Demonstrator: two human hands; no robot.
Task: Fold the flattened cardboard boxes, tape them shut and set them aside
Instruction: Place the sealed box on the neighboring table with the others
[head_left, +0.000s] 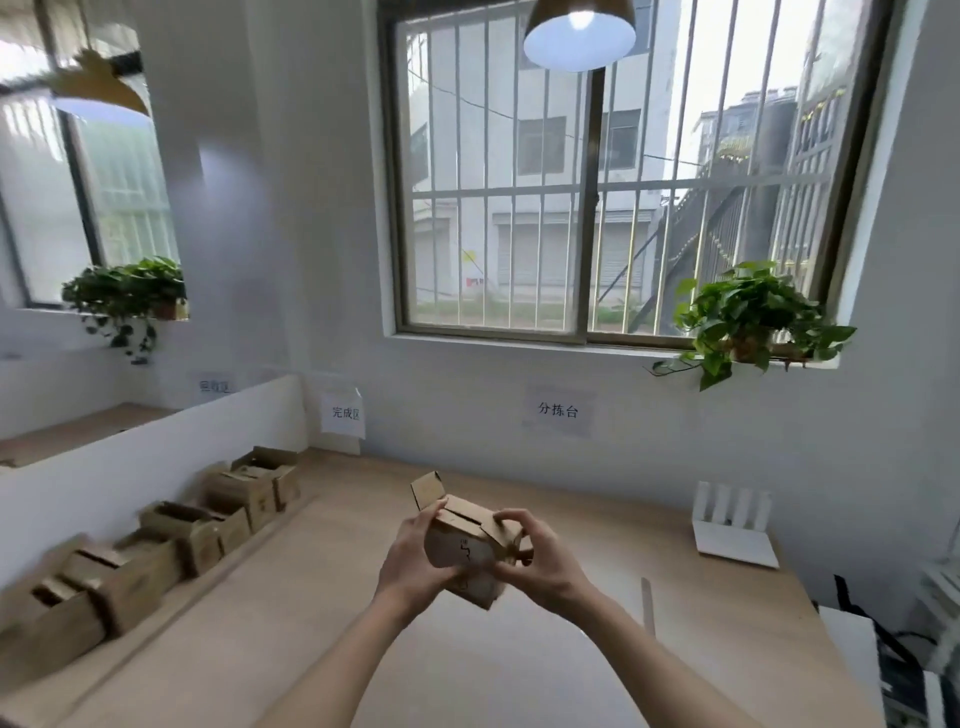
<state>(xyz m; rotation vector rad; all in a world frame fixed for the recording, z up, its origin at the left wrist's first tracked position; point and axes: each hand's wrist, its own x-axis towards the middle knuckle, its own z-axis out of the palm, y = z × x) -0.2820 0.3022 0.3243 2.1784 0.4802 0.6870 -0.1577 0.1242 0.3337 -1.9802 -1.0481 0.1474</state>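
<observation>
A small brown cardboard box (460, 551) is held up in the air above the wooden table (311, 597), with both hands around it. My left hand (413, 558) grips its left side, thumb under the near face. My right hand (535, 556) grips the right side, fingers curled over a folded top flap. One flap at the far left corner stands up. A row of several folded boxes (171, 540) lies along the table's left edge beside a white partition.
A white router with upright antennas (732, 525) stands at the right of the table. A thin strip (647, 605) lies on the table near my right forearm. Potted plants sit on the window sills. Paper labels hang on the wall.
</observation>
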